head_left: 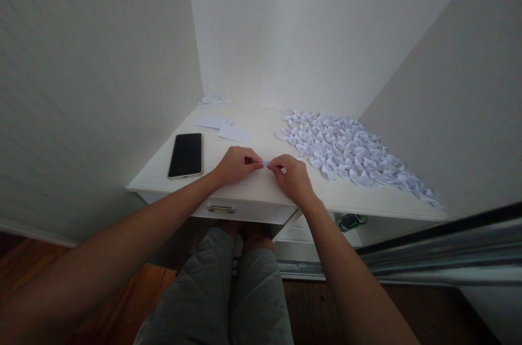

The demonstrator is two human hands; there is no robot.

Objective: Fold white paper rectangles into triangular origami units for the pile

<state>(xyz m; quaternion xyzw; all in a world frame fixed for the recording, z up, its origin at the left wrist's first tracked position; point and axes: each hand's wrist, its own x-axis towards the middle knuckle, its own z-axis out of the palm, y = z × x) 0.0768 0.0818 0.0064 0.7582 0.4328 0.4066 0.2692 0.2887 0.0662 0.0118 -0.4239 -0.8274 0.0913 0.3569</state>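
A small piece of white paper (265,163) is stretched between my two hands, just above the white desk (244,186) near its front edge. My left hand (238,164) pinches its left end between thumb and fingers. At the other end, the fingertips of my right hand (292,175) are closed on the same paper. Its exact shape is mostly covered by my fingers. To the right spreads a wide heap of small folded white papers (346,149). Behind my left hand lie a few flat paper sheets (233,133).
A phone (186,155) with a dark screen lies on the desk's left side. More paper bits (213,100) are in the back left corner. Walls enclose the desk at the back and sides. Below are a drawer handle (221,209) and a dark can (351,221) on a shelf.
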